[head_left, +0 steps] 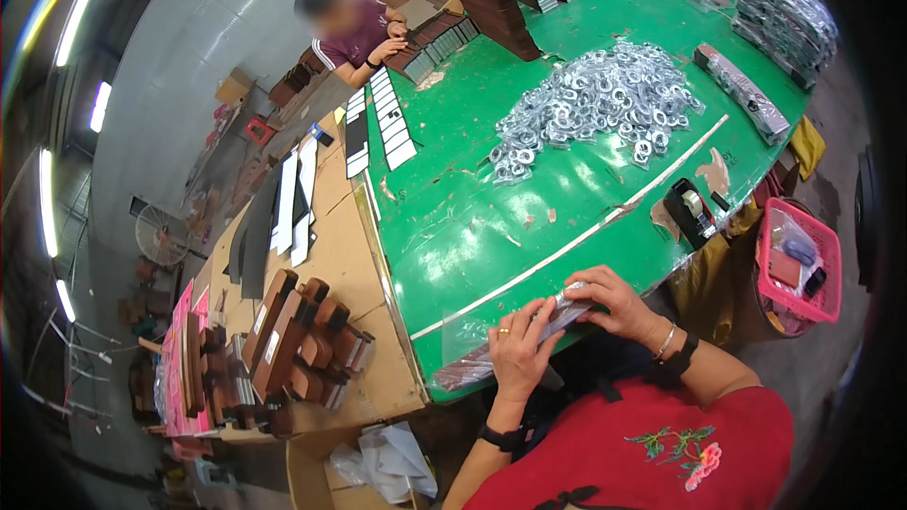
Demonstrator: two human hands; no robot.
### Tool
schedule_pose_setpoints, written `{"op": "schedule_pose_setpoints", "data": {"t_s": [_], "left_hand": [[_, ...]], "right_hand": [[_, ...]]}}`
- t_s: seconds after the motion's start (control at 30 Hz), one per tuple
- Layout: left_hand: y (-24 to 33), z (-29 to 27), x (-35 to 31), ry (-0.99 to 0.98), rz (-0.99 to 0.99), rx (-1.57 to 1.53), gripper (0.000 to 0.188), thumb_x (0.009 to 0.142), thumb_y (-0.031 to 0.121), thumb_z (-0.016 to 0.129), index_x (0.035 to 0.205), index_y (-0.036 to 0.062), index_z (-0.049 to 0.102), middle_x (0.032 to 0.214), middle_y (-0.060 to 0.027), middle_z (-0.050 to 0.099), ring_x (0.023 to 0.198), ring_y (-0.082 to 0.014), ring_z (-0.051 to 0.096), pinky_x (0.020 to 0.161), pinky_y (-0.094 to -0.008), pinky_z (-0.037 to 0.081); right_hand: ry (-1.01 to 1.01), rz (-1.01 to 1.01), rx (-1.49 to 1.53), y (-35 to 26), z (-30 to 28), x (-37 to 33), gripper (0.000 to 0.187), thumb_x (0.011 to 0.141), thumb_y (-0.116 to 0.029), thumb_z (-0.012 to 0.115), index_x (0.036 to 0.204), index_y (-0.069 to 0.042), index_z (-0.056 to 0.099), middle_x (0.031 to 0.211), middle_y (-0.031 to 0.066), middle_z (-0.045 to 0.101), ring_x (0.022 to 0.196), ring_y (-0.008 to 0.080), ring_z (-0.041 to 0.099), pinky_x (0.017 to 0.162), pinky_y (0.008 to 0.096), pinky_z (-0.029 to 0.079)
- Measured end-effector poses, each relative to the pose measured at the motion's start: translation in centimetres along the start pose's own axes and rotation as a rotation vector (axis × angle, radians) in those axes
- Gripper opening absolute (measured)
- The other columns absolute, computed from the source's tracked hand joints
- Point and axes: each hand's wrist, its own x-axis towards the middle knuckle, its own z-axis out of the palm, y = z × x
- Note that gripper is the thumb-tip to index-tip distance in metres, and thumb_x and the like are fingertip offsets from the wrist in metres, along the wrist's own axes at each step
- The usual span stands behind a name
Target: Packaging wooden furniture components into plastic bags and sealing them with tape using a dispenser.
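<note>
At the near edge of the green table (453,269), a long brown bundle in clear plastic film (468,368) lies on a slant. My left hand (518,349), with a ring on one finger, is closed on the middle of the bundle. Closer to its right end, my right hand (619,307) grips the film, fingers curled over the top. Clear film spreads flat beside the bundle's left part. What the fingers pinch underneath is hidden. A black tape dispenser (688,212) stands to the right of my hands.
Beyond my hands lies a heap of small bagged metal rings (605,104). Another wrapped bundle (742,94) rests at the right. Brown wooden pieces (302,340) are stacked at the left. A pink basket (801,260) stands off the table's right edge. A co-worker (354,33) handles brown pieces across the table.
</note>
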Motion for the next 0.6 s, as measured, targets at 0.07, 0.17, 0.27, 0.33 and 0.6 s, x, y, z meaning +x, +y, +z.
{"op": "schedule_pose_setpoints", "data": {"t_s": [0.07,0.17,0.27,0.33,0.6], "left_hand": [[0.0,0.3,-0.1,-0.011,-0.009,0.001,0.057,0.078,0.028,0.082,0.133,0.0201,0.069,0.124,0.0038,0.067,0.103,-0.0209,0.061,0.085,-0.0370,0.043],[0.2,0.6,-0.2,-0.046,-0.017,-0.026,0.058,0.078,0.027,0.082,0.133,0.0197,0.069,0.124,0.0014,0.068,0.105,-0.0232,0.062,0.087,-0.0385,0.044],[-0.8,1.4,0.0,-0.058,0.021,-0.083,0.060,0.074,0.022,0.085,0.131,0.0136,0.068,0.123,-0.0086,0.070,0.112,-0.0313,0.063,0.093,-0.0440,0.046],[-1.4,1.4,0.6,-0.046,0.052,-0.133,0.055,0.074,0.017,0.084,0.128,0.0110,0.070,0.122,-0.0117,0.071,0.110,-0.0328,0.064,0.094,-0.0451,0.047],[2.0,5.2,6.1,-0.016,0.113,-0.099,0.058,0.074,0.017,0.085,0.131,0.0151,0.071,0.120,-0.0035,0.069,0.107,-0.0264,0.061,0.094,-0.0414,0.043]], "right_hand": [[-0.005,0.014,0.009,0.2,0.1,-0.2,0.053,0.075,-0.011,0.083,0.125,-0.011,0.066,0.131,0.0113,0.063,0.120,0.0342,0.058,0.102,0.0437,0.048],[-0.006,0.049,0.011,0.2,0.1,-0.9,0.054,0.075,-0.010,0.083,0.126,-0.011,0.066,0.132,0.0121,0.063,0.120,0.0347,0.058,0.102,0.0441,0.048],[0.048,-0.020,0.004,1.9,0.7,-1.4,0.055,0.078,-0.007,0.080,0.130,-0.011,0.064,0.135,0.0143,0.062,0.122,0.0369,0.058,0.104,0.0470,0.047],[0.027,-0.029,0.018,1.8,0.5,-0.5,0.055,0.080,-0.008,0.078,0.133,-0.009,0.062,0.137,0.0152,0.061,0.125,0.0372,0.057,0.105,0.0470,0.047],[0.556,0.244,-0.483,0.5,-11.4,-3.2,0.051,0.076,-0.015,0.082,0.124,-0.008,0.063,0.122,0.0129,0.065,0.114,0.0348,0.061,0.099,0.0440,0.049]]}}
